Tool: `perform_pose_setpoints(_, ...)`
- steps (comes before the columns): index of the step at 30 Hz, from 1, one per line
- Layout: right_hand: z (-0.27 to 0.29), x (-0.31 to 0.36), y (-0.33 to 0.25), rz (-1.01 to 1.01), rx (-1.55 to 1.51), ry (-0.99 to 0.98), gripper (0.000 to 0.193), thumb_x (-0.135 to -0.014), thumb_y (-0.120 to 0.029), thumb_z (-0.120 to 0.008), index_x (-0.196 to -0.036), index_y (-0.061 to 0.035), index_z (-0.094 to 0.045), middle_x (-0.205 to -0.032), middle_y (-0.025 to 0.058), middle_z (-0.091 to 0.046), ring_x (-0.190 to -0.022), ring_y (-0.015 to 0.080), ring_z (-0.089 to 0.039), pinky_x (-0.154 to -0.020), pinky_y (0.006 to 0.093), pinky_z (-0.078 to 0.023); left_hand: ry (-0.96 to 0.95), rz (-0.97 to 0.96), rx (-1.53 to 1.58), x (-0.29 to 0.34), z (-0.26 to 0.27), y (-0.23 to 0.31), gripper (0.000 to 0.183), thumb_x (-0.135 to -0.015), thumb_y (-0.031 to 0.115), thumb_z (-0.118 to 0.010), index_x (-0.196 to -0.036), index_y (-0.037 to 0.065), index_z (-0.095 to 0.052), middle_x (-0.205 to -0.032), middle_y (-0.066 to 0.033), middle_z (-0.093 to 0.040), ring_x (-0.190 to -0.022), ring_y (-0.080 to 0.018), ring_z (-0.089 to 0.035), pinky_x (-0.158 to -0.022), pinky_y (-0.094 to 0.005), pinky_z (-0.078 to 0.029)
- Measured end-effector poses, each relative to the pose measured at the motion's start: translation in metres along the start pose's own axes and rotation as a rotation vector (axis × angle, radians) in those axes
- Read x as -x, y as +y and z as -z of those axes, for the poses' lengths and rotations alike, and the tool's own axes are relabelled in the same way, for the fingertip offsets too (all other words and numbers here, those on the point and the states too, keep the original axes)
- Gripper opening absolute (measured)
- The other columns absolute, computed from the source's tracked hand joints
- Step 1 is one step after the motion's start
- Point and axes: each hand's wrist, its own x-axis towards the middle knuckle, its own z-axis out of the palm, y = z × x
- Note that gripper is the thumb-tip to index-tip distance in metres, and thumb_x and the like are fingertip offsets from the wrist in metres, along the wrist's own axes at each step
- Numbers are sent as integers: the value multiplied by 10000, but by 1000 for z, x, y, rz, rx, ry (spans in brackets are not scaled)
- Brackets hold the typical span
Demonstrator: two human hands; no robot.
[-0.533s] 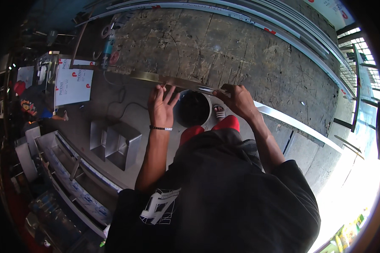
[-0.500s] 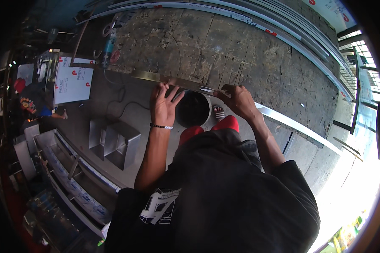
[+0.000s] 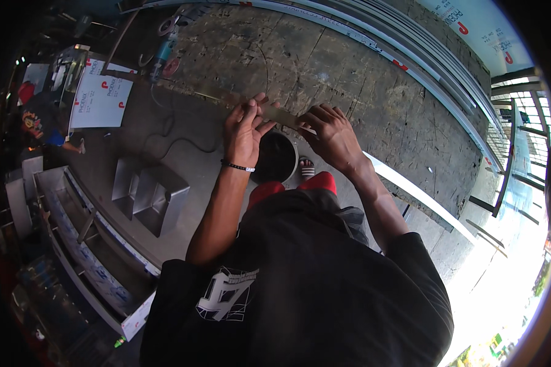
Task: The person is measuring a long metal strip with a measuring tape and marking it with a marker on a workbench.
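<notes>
A long, narrow metal strip (image 3: 280, 116) runs along the near edge of the wooden workbench (image 3: 324, 61). My left hand (image 3: 243, 131), with a beaded bracelet at the wrist, is closed on the strip, thumb and fingertips at its edge. Farther right, my right hand (image 3: 333, 136) grips the strip from above with bent fingers. Past that hand a bright metal length (image 3: 419, 196) slants down to the right; whether it is the same piece is hidden. The strip's left end looks blurred.
Under the hands stands a dark round bin (image 3: 277, 158). A corded power tool (image 3: 163, 56) lies at the bench's left end. Long metal profiles (image 3: 379, 52) line its far side. Bent metal boxes (image 3: 150, 192) and a long trough (image 3: 95, 238) stand left. Another person (image 3: 40, 113) crouches far left.
My left hand's spread fingers have drawn in on the strip. Both hands have come nearer together, and the right wrist is more bent. The whole view has shifted slightly.
</notes>
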Motion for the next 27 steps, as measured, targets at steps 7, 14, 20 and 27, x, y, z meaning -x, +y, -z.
perform_pose_setpoints(7,10,-12,-1,32,28,-56,145,-841,-155,-694,-970,-93,-671,-907,59,-634,-922,242,-629,-851,365,-445,-12,-2,-16,2,-6,3,244,-996,256,-629,-1122,49,-601,-1045,-37,-627,-1116,-249,-665,-852,-391,-574)
perform_pose_setpoints(14,10,-22,6,161,69,-141,76,-848,-111,-646,-916,-91,-674,-877,60,-631,-890,228,-640,-853,353,-444,13,23,-48,4,-8,6,162,-1025,192,-569,-918,72,-545,-1276,-90,-609,-1166,-297,-643,-884,-419,-577)
perform_pose_setpoints(20,6,-21,2,272,231,-175,103,-845,-79,-602,-935,-68,-653,-916,79,-588,-940,219,-607,-868,355,-427,12,26,-29,6,-5,4,172,-1022,204,-578,-912,77,-541,-1274,-87,-611,-1164,-301,-643,-888,-424,-567)
perform_pose_setpoints(27,11,-6,8,189,213,-179,179,-838,-65,-588,-1011,-20,-607,-954,111,-574,-990,248,-588,-906,375,-407,-20,23,-31,6,-7,10,181,-1024,216,-573,-902,89,-532,-1272,-84,-611,-1172,-315,-639,-914,-465,-557)
